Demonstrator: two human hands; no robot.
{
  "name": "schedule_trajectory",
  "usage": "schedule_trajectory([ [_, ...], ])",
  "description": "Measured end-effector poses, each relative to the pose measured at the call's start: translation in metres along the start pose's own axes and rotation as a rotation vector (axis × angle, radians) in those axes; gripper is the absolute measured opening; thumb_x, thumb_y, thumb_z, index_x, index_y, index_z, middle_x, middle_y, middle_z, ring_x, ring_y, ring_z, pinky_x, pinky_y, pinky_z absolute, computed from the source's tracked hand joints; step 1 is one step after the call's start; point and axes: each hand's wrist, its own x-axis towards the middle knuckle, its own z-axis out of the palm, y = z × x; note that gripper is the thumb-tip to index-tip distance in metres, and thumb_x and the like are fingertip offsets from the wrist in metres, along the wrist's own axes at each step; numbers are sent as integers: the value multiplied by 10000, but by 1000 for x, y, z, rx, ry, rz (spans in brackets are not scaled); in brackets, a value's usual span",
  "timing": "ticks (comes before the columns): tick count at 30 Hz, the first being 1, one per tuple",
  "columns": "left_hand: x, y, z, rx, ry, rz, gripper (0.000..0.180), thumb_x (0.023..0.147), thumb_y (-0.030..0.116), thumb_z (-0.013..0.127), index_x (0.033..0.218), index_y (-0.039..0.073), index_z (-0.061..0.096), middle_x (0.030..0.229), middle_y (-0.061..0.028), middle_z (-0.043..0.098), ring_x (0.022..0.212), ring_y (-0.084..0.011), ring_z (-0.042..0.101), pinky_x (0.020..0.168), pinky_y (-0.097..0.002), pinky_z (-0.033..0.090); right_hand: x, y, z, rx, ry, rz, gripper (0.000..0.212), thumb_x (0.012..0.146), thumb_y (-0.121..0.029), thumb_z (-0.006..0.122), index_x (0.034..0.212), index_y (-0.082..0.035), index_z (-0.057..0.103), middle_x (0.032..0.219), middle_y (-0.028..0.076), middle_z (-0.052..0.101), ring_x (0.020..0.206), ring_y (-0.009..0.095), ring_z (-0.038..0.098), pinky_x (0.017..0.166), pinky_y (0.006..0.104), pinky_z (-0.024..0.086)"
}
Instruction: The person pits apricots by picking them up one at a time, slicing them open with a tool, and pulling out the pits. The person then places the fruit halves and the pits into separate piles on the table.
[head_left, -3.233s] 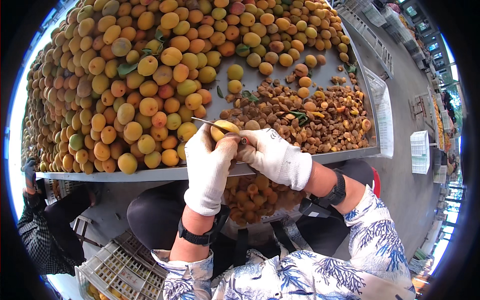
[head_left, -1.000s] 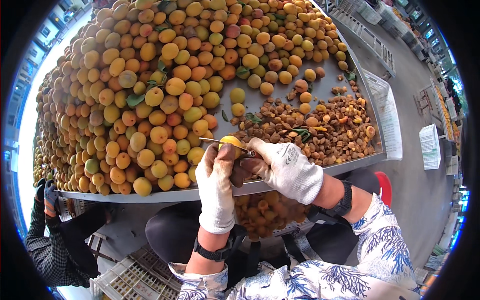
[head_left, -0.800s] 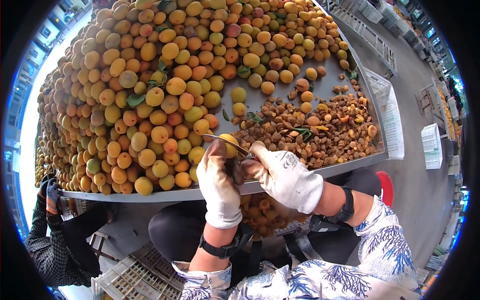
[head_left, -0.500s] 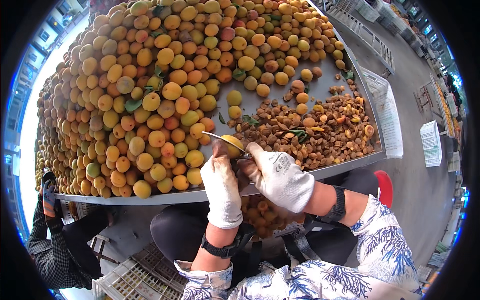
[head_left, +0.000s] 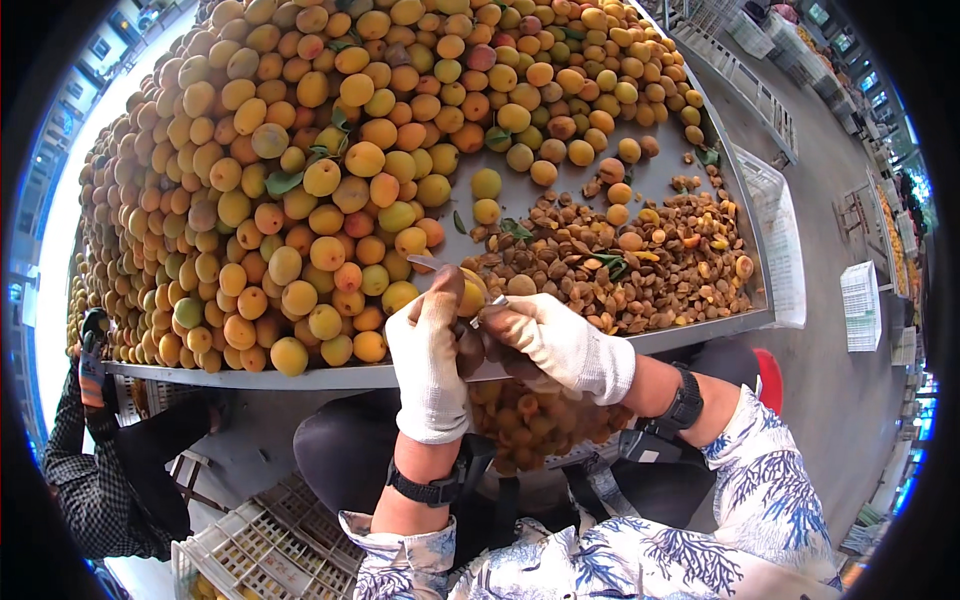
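Observation:
My left hand (head_left: 428, 365), in a white knit glove with darkened fingertips, is closed round a yellow apricot (head_left: 472, 298) near the table's front edge. My right hand (head_left: 562, 345), gloved the same way, grips a small knife (head_left: 425, 262). Its thin blade passes at the apricot and sticks out to the left beyond my left thumb. How deep the blade sits in the fruit I cannot tell. Ahead and to the left is a large heap of apricots (head_left: 290, 235). Right of my hands lies a pile of brown apricot pits (head_left: 640, 270) with some leaves.
The metal table (head_left: 690, 335) has a raised rim. Beneath my hands, between my knees, is a container of apricot pieces (head_left: 530, 425). White crates (head_left: 265, 540) stand at lower left and right. A co-worker's gloved hand (head_left: 92, 375) shows at far left; a red stool (head_left: 768, 380) is at right.
The view has shifted slightly, so the table's contents appear farther right. The knife has turned at the apricot, with less of its blade showing. Both hands stay close together.

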Motion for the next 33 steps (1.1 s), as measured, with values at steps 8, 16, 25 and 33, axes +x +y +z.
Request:
schedule_trajectory([
  [8,-1,-1,3,44,-70,-33,287,970,259,569,820,26,647,613,9,575,447,-45,462,422,-209,324,-5,-16,5,-1123,328,-369,339,1014,-370,518,1077,-37,526,853,236,665,857,430,659,682,510,506],
  [16,-1,-9,0,-32,-49,133,242,933,195,615,901,-38,675,600,33,517,401,-33,391,388,-220,266,-9,-7,-3,428,-238,230,373,1018,-432,556,966,-65,601,609,-44,487,441,44,399,395,225,288],
  [25,4,-7,-4,88,-78,46,295,941,212,593,992,-64,684,606,6,562,428,-72,445,464,-219,342,-2,-13,-7,-811,224,-402,402,1003,-363,574,1113,24,579,838,143,695,753,285,696,658,390,516],
  [33,-2,-3,4,45,-84,59,347,983,292,555,841,-11,648,485,-2,488,379,-76,407,402,-238,262,-8,-15,-2,-1222,336,-427,311,974,-312,590,1090,-30,528,859,222,670,812,410,674,656,466,521],
])
